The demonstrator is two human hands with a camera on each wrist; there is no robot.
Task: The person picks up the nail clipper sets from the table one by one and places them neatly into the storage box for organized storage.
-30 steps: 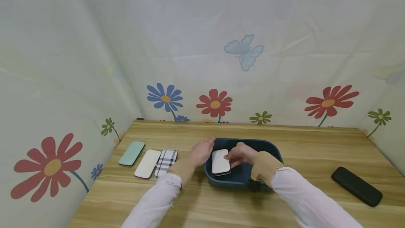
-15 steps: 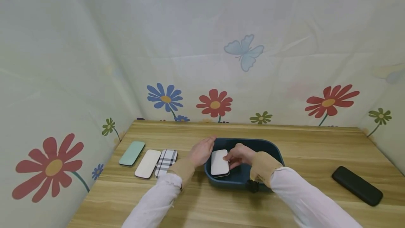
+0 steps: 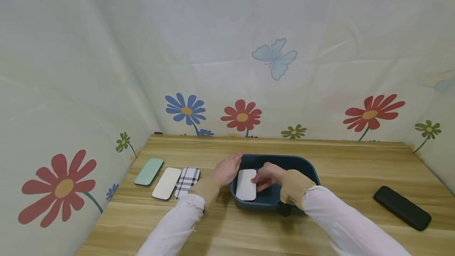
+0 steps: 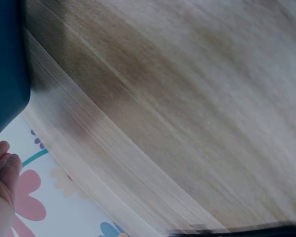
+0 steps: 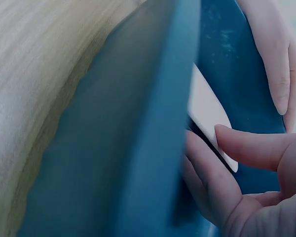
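My right hand point(image 3: 269, 177) is inside the dark blue bin point(image 3: 295, 160) and pinches the right edge of a flat white case point(image 3: 245, 185) with rounded corners. In the right wrist view, the thumb lies on the white top of the case point(image 5: 207, 106) and the fingers reach under its dark edge. The case lies at the left end of the bin, and its exact kind is unclear. My left hand point(image 3: 227, 170) rests against the bin's left rim with its fingers extended. Only a few of its fingers point(image 4: 9, 173) appear in the left wrist view, beside the bin.
Left of the bin, a mint green case point(image 3: 149, 172), a cream case point(image 3: 167, 183) and a plaid case point(image 3: 187, 181) lie on the wooden table point(image 3: 227, 236). A long black case point(image 3: 402, 208) lies at the right. A flower-printed cloth point(image 3: 320, 90) hangs behind.
The white case has shifted slightly left and lower, and less of its dark edge shows. My right hand has moved with it. My left hand has stayed at the rim.
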